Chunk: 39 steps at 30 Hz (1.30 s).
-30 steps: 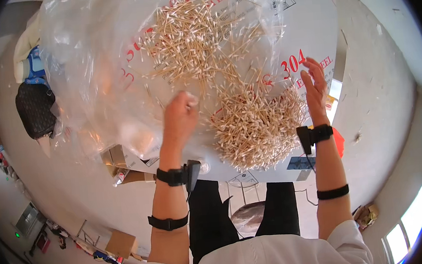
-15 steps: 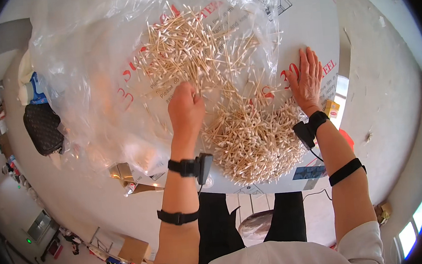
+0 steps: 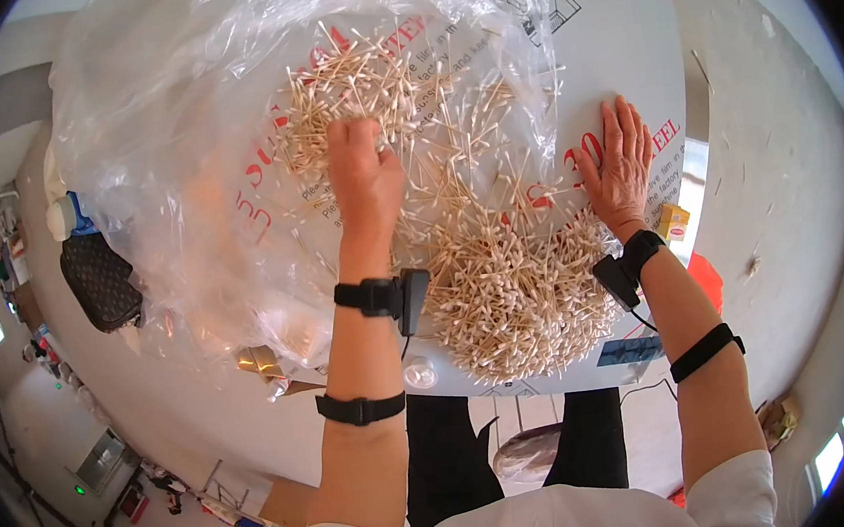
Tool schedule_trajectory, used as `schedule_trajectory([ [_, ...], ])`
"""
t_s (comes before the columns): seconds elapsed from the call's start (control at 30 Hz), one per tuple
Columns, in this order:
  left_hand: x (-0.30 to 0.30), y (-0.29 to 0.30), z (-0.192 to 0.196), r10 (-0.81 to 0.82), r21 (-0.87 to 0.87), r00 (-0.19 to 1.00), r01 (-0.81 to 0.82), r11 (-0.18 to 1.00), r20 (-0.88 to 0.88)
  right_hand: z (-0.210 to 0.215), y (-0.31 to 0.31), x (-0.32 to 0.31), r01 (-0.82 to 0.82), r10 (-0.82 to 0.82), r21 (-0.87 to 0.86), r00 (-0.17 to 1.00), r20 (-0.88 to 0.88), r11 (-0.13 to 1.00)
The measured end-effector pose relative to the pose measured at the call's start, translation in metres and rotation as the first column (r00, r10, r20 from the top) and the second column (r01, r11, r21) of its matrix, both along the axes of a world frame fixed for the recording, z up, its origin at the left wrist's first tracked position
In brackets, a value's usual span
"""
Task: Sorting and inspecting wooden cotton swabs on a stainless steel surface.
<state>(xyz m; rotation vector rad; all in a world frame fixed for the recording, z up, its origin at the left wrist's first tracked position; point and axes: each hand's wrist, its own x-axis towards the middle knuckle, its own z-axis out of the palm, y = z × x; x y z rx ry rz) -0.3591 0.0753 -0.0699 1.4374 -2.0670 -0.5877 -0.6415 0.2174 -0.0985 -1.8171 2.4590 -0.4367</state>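
Note:
Wooden-stick cotton swabs with white tips lie in a loose far pile and a denser near pile, with more scattered between them. My left hand is at the near side of the far pile, its fingers curled down among the swabs. The hand's back hides its fingertips and how many swabs are in them. To the right, my right hand lies flat on the printed grey board, fingers stretched and thumb apart, beyond the near pile's right edge. It holds nothing.
Crumpled clear plastic sheeting covers the board's left and far side. A small clear round container stands at the near edge, left of the near pile. Beside my right wrist is a small yellow box. A dark bag sits far left.
My left hand has moved farther away, onto the far pile, which looks smaller and more spread out. My right hand stays flat on the board. The small clear container has come into sight.

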Motion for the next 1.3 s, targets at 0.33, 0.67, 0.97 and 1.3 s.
schedule_trajectory([
  [0.33,0.004,0.048,0.03,0.146,-0.081,0.947,-0.128,0.988,0.287,0.0,0.002,-0.002,-0.001,0.002,0.013,1.0,-0.022,1.0],
  [0.67,0.018,0.068,0.034,0.149,0.304,0.989,-0.135,0.943,-0.024,-0.002,0.004,-0.007,-0.001,0.001,-0.001,1.0,-0.012,1.0],
  [0.97,0.047,0.092,0.031,0.212,0.197,0.94,-0.269,0.943,0.268,-0.004,-0.001,0.002,-0.023,0.023,-0.031,1.0,-0.01,0.999],
  [1.3,-0.016,0.07,0.049,-0.274,0.357,0.914,0.159,0.92,0.298,-0.004,0.005,-0.007,0.005,-0.005,0.007,1.0,-0.017,1.0],
])
